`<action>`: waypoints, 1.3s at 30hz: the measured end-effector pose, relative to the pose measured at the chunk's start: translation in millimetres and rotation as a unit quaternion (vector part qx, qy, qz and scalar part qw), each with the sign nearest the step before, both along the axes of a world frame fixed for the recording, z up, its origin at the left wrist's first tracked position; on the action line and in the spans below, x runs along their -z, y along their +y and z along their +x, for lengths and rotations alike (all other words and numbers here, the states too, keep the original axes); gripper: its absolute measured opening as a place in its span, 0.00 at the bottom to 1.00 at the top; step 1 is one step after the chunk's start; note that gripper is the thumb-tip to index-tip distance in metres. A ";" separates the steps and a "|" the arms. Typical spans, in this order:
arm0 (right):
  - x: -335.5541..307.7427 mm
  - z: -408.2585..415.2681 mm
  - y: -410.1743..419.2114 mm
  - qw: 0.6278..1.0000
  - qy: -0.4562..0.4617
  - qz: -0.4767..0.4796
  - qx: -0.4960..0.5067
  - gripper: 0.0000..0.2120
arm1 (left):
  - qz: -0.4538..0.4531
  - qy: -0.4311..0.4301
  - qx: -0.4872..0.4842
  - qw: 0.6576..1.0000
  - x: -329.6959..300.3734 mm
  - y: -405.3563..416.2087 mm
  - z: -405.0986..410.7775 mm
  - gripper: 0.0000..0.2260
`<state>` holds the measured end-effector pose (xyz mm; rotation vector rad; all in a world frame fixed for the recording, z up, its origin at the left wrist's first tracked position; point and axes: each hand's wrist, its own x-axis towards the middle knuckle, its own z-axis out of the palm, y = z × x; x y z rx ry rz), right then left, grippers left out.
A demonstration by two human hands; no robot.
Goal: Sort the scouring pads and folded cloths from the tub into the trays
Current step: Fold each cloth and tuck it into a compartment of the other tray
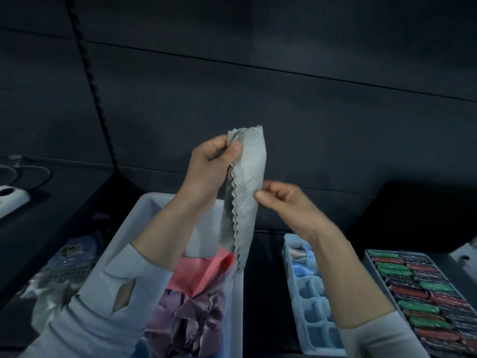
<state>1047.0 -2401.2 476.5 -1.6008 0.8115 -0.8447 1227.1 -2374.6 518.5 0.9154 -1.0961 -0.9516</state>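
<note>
Sleeves of pale grey cloth are seen at the bottom edge, one on each forearm. Between the forearms a white tub is seen, in which a pink cloth and crumpled mauve cloths are heaped. Beside it, under the right forearm, a pale blue compartment tray is set, with folded blue cloths in its far cells; further right, a grey tray is packed with rows of green and red scouring pads. Above the tub a grey waffle-textured cloth is held upright, folded lengthways, with its zigzag edge facing left and its lower end hanging just over the pink cloth. Its top corner is pinched by the left hand between thumb and curled fingers. Its right edge, at mid-length, is pinched by the right hand. Behind, a dark panelled wall is seen, and a white power strip at far left.
</note>
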 end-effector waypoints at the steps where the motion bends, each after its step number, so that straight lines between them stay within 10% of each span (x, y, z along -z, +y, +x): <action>1: 4.3 2.7 2.0 1.000 -0.007 0.004 0.004 0.15 | 0.006 0.003 -0.002 1.000 -1.4 -0.4 1.7 0.09; 15: 32.0 0.7 4.9 0.993 -0.007 0.096 0.070 0.09 | 0.219 -0.069 0.129 0.965 73.5 11.2 8.1 0.10; 25: 5.8 2.2 -1.9 0.992 -0.060 -0.032 0.109 0.15 | -0.068 -0.224 -0.004 0.972 45.2 5.4 11.4 0.18; 39: 5.8 2.5 -4.8 0.992 -0.090 -0.037 0.076 0.11 | -0.083 -0.222 -0.041 0.971 46.7 2.1 7.9 0.20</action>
